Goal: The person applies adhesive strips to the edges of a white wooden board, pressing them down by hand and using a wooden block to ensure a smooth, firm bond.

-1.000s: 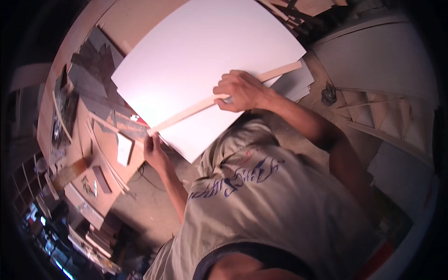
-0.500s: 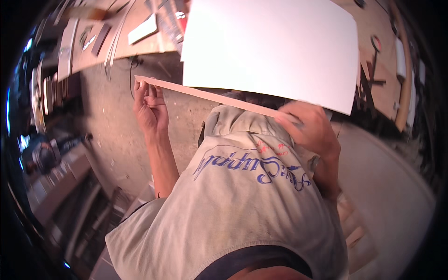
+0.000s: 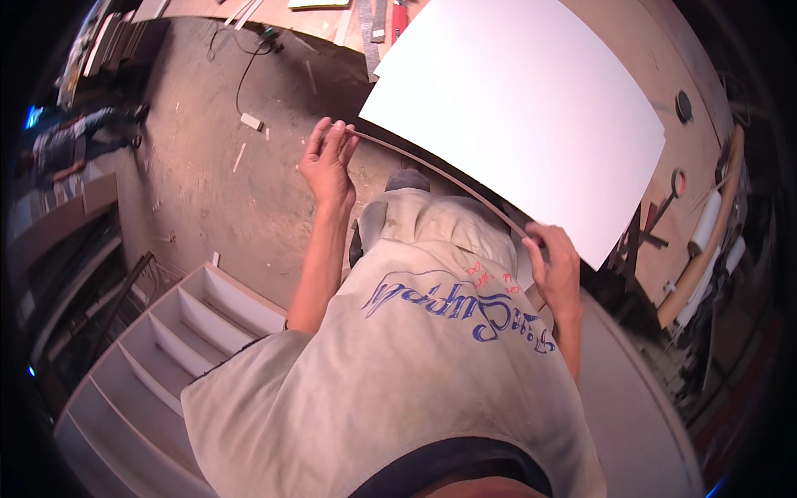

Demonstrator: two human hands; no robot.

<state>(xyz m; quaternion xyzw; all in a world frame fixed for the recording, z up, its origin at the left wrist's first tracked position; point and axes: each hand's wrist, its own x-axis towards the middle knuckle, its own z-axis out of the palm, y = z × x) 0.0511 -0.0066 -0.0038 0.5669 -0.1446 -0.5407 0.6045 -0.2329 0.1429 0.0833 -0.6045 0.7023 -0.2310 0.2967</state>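
Between my two hands stretches a thin brown strip (image 3: 444,173), seen nearly edge-on and bowed in a shallow curve. My left hand (image 3: 330,158) pinches its far left end between thumb and fingers. At the other end, my right hand (image 3: 552,261) grips the strip with thumb and fingertips. The strip runs along the near edge of a large white sheet (image 3: 531,116), which lies on the workbench in front of me. Whether strip and sheet touch, I cannot tell.
A wooden workbench (image 3: 614,25) carries a red-handled tool (image 3: 399,18) and a roll of tape (image 3: 679,183). Behind my left arm stands a divided shelf unit (image 3: 178,319). A small block (image 3: 251,122) and a cable (image 3: 242,83) lie on the concrete floor. Another person (image 3: 79,141) is at the far left.
Both hands have shifted right, the right one also nearer to me. The strip has turned from its flat face to its edge and now bows. The view has swung, showing more shelf unit.
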